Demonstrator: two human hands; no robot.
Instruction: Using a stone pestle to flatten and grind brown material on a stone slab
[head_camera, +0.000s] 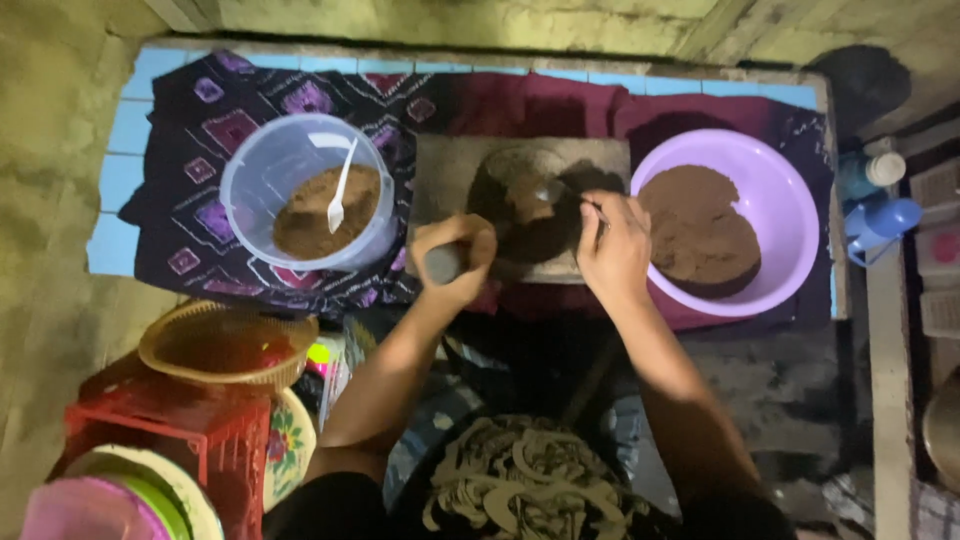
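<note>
My left hand (455, 262) grips a dark stone pestle (443, 263) at the near left edge of a flat grey grinding stone (447, 170). A mound of dark brown paste (527, 205) lies in the middle of that stone. My right hand (612, 245) holds a metal spoon (553, 192) whose bowl rests on the paste. To the right stands a purple basin (783, 205) holding a thick brown mass (698, 230). On the left, a clear plastic tub (262, 170) contains brown powder and a white spoon (340, 190).
A dark patterned cloth (200, 130) covers the blue-tiled ledge (125, 130) under the vessels. A woven basket (225, 345) sits on a red plastic stool (170, 425) at lower left, beside stacked plates (290, 440). Blue bottles (880, 215) stand at right.
</note>
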